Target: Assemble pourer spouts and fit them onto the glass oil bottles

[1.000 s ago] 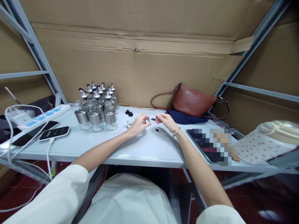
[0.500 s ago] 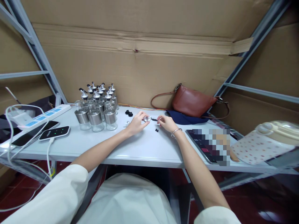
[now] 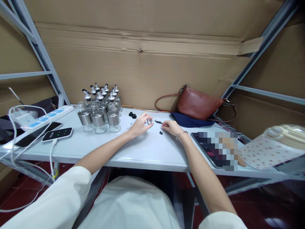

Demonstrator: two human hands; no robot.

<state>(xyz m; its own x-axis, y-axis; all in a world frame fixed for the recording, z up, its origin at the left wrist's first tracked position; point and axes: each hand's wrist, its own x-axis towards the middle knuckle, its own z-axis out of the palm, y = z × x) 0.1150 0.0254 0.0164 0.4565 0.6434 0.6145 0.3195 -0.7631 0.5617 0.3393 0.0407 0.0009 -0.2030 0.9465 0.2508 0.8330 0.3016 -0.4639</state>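
My left hand (image 3: 141, 124) is closed around a small shiny pourer spout (image 3: 150, 121) just above the table, its round end facing right. My right hand (image 3: 172, 127) is a little to the right, thumb and fingers pinched together. Whether something tiny is between its fingertips I cannot make out. A few small black pieces (image 3: 158, 122) show between the two hands, close to the right fingertips. Two more small black bits (image 3: 161, 133) lie on the table below the right hand. Black caps (image 3: 132, 115) lie behind my left hand, and a small clear or shiny part (image 3: 131, 125) lies beside it.
Several glass bottles with steel bands (image 3: 98, 119) stand at the left, some topped with pourers. Further left are a power strip (image 3: 57, 113) and phone-like devices (image 3: 57, 134). A brown bag (image 3: 200, 103) on dark blue cloth, a tablet (image 3: 205, 149) and a spotted container (image 3: 267, 151) occupy the right.
My right hand has drawn slightly back and to the right, its fingers more curled. The left hand keeps the pourer spout in nearly the same place. The view has shifted slightly.
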